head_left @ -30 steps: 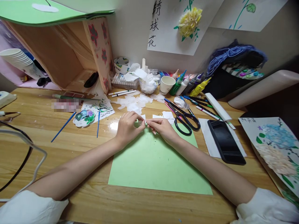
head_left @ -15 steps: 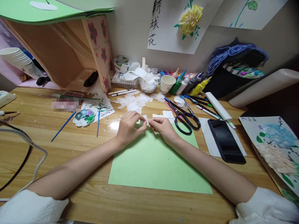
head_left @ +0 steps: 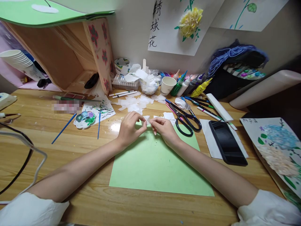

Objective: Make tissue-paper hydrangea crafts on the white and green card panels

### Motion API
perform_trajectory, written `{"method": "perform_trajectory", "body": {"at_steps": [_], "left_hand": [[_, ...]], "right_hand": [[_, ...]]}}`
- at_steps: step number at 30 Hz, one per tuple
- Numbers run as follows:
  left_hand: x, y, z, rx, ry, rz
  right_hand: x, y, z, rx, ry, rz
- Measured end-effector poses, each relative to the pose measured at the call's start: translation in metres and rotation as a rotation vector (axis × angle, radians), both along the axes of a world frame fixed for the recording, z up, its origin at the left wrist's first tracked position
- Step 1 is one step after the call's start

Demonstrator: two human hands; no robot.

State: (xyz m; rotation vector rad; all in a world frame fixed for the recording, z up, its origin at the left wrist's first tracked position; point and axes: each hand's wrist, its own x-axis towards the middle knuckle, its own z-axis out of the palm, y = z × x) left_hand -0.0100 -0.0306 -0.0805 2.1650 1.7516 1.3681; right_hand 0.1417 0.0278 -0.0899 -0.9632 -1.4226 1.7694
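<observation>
Over the far edge of a green sheet of paper (head_left: 162, 166), my left hand (head_left: 131, 127) and my right hand (head_left: 164, 128) meet fingertip to fingertip. Between them is a small piece of white tissue paper (head_left: 147, 119), pinched by thumb and forefinger on each side. My fingers partly cover it. Several white paper squares (head_left: 168, 116) lie just beyond my right hand, and more thin white pieces (head_left: 135, 103) are spread behind my left hand. Black-handled scissors (head_left: 185, 121) rest to the right of my right hand, partly on the green sheet.
A black phone (head_left: 227, 142) lies on white paper at right. Paint bottles (head_left: 180, 84), a paper cup (head_left: 168, 85) and a bowl of white scraps (head_left: 150, 86) line the wall. At left are a paint palette (head_left: 84, 120), brushes (head_left: 63, 128) and cables (head_left: 30, 144).
My fingertips have drawn slightly apart, and more of the white tissue paper shows between them. The arms stay nearly in place.
</observation>
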Motion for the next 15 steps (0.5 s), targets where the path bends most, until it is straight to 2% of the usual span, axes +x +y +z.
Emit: {"method": "perform_trajectory", "body": {"at_steps": [9,15], "left_hand": [[-0.0013,0.0023,0.0022,-0.055,-0.128,0.010],[0.0015,-0.0016,0.0054,-0.098,-0.034,-0.020]], "right_hand": [[-0.0003,-0.0010,-0.0023,-0.003,0.024,-0.053],[0.0001,-0.0031,-0.0014,0.048,0.002,-0.026]]}}
